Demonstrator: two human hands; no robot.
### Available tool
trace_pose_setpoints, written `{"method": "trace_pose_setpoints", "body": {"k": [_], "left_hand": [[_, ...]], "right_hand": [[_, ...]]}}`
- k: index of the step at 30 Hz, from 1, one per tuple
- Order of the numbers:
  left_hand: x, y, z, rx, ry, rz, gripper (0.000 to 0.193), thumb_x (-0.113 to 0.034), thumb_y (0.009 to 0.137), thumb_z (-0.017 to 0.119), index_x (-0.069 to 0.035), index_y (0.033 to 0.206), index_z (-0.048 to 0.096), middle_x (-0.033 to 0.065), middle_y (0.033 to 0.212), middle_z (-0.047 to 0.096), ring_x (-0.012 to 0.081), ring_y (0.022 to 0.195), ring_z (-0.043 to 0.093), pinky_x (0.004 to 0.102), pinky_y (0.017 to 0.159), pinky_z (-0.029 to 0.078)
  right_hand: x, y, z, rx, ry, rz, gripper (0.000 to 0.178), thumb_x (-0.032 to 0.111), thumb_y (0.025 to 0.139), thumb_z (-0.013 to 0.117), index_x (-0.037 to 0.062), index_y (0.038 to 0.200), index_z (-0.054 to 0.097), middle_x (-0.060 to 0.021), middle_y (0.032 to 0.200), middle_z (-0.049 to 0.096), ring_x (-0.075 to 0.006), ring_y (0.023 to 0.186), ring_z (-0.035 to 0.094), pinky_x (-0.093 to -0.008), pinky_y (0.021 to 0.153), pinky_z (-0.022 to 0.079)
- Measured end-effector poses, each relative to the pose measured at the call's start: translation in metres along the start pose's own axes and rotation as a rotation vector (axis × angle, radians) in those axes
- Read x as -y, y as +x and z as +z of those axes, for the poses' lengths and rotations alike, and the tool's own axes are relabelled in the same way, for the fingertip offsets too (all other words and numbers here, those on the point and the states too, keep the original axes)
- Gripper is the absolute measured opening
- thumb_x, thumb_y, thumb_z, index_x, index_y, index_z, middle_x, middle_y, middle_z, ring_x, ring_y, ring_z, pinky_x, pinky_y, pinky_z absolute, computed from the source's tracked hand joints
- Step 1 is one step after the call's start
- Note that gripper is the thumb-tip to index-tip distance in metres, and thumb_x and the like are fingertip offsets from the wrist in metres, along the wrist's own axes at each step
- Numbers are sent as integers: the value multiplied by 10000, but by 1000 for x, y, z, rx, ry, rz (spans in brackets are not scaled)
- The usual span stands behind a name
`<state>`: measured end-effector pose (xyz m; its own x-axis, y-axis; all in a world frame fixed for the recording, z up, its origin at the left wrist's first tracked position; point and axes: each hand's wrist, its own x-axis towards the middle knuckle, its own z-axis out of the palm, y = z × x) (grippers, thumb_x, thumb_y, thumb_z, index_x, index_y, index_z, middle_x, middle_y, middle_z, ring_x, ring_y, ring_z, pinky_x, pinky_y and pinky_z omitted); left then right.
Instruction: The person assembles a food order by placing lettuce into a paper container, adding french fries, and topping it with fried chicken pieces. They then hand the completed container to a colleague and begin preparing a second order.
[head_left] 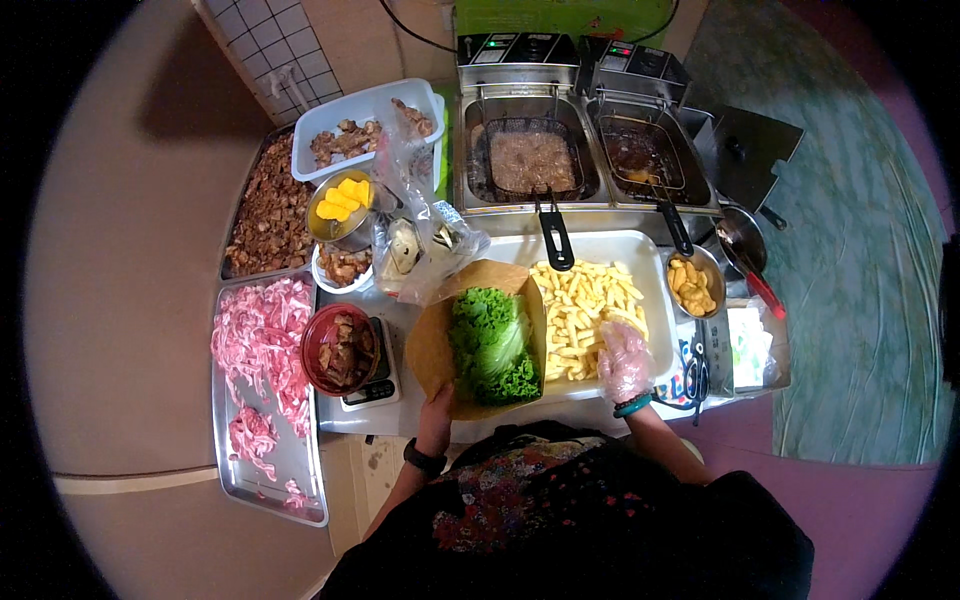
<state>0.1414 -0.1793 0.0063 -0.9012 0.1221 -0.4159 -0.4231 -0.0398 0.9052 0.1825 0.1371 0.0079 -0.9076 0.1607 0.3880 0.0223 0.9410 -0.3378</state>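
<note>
My left hand (436, 420) is bare and closed on the near left edge of a brown paper box (430, 350). Green lettuce leaves (490, 345) fill the box, which rests over the left part of a white tray (652, 262). In that tray lies a heap of pale yellow French fries (590, 305). My right hand (625, 360), in a clear plastic glove, reaches into the heap's right side. Its fingertips are hidden among the fries, so their grip does not show.
Two fryers (530, 210) with baskets stand behind the tray, their black handles jutting toward me. Left are a scale (372, 390) under a red bowl of meat (342, 350), and a metal tray of raw sliced meat (262, 330). A bowl of nuggets (692, 285) stands right.
</note>
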Motion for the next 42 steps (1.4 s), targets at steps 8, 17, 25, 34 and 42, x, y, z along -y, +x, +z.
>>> {"method": "trace_pose_setpoints", "body": {"k": [8,17,25,34,42], "left_hand": [[4,2,-1,3,36,3,392,-257,875,469,30,1142,466,58,1079,503,144,971,451,256,846,352],[9,5,-2,1,-39,-23,402,-262,869,483,28,1147,465,51,1077,503,137,984,443,253,863,339],[2,2,3,-31,-82,-11,398,-253,870,488,27,1151,463,51,1084,502,138,994,440,254,875,334],[3,2,0,-5,-6,9,395,-264,869,490,30,1132,474,51,1049,508,134,950,452,259,831,364],[20,10,-6,6,-133,-10,387,-255,868,484,33,1126,477,56,1041,513,139,943,457,257,826,365]], "right_hand": [[1,1,-2,0,-15,-7,498,95,682,573,136,1171,490,-147,1114,495,-325,1033,469,-424,870,407],[2,2,-4,18,-24,-10,462,118,695,575,115,1151,499,-146,1109,491,-321,1035,465,-428,871,404],[0,1,-2,28,-17,-1,466,117,692,578,111,1151,498,-136,1118,487,-318,1040,459,-421,876,404],[1,2,-4,34,-19,-5,473,125,692,583,114,1157,496,-138,1109,500,-317,1044,465,-415,867,414],[3,3,-5,42,-54,-24,452,137,699,586,123,1143,502,-127,1098,495,-314,1022,477,-414,850,427]]}}
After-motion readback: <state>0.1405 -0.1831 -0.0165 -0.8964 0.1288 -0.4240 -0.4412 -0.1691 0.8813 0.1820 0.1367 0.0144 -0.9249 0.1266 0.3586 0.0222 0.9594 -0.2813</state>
